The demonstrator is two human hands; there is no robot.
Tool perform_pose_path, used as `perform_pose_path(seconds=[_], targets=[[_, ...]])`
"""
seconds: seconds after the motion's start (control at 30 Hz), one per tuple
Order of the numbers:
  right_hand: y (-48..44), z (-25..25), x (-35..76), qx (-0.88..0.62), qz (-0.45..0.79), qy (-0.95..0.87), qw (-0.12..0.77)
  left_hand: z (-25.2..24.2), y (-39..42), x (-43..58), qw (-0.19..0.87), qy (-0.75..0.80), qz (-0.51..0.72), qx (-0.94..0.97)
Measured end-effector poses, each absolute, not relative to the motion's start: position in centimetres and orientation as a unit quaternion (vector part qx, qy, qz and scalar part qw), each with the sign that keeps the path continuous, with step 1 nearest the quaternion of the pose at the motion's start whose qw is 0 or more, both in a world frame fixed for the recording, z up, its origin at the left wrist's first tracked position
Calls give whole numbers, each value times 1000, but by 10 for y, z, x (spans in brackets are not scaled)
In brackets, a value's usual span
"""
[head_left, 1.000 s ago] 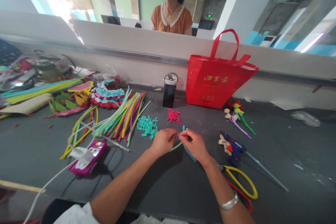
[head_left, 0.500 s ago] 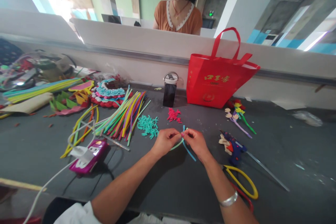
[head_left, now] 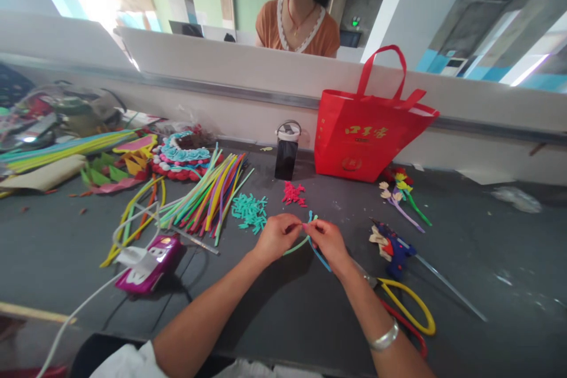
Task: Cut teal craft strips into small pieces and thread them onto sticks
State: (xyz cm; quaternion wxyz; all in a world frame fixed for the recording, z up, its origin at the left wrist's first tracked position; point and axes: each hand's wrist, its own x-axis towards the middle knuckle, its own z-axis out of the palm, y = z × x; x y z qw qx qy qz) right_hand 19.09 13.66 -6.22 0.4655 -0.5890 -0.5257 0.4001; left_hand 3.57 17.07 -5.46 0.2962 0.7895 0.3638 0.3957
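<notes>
In the middle of the dark table, my left hand [head_left: 279, 238] and my right hand [head_left: 328, 242] meet fingertip to fingertip, both in a pinch. A light green pipe cleaner [head_left: 295, 247] and a blue pipe cleaner [head_left: 321, 260] cross at the fingers of my right hand, their short ends poking up above. What the left fingertips pinch is too small to tell. Just beyond the hands lie a pile of small teal pieces [head_left: 250, 212] and a smaller pile of pinkish-red pieces [head_left: 294, 194].
Left are a bundle of colored pipe cleaners [head_left: 212, 192] and a purple power strip [head_left: 150, 266]. Behind stand a black bottle [head_left: 287, 158] and a red bag [head_left: 367, 136]. Right lie craft flowers [head_left: 402, 195], a blue glue gun [head_left: 398, 254] and scissors [head_left: 411, 307]. A person sits opposite.
Both hands have shifted very slightly left, still pinched together. More of the scissors shows beside my right forearm. The person opposite has moved a little.
</notes>
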Motion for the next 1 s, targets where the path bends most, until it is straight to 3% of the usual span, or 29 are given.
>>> perform_pose_path(seconds=[0.13,0.37,0.53,0.7,0.9,1.0], targets=[[133,-61,183,-577,413,-533,461,-58,172,36,279,394,417,770],[131,-51,189,-570,262,-649,431,-58,173,33,227,344,369,833],[130,-44,201,-556,193,-698,408,-52,170,33,258,306,339,852],[132,-42,211,-528,234,-694,430,-47,166,35,345,289,347,823],[137,-49,211,-535,410,-561,481,-46,158,42,593,333,386,623],[136,-52,202,-542,428,-526,497,-49,159,45,667,350,409,515]])
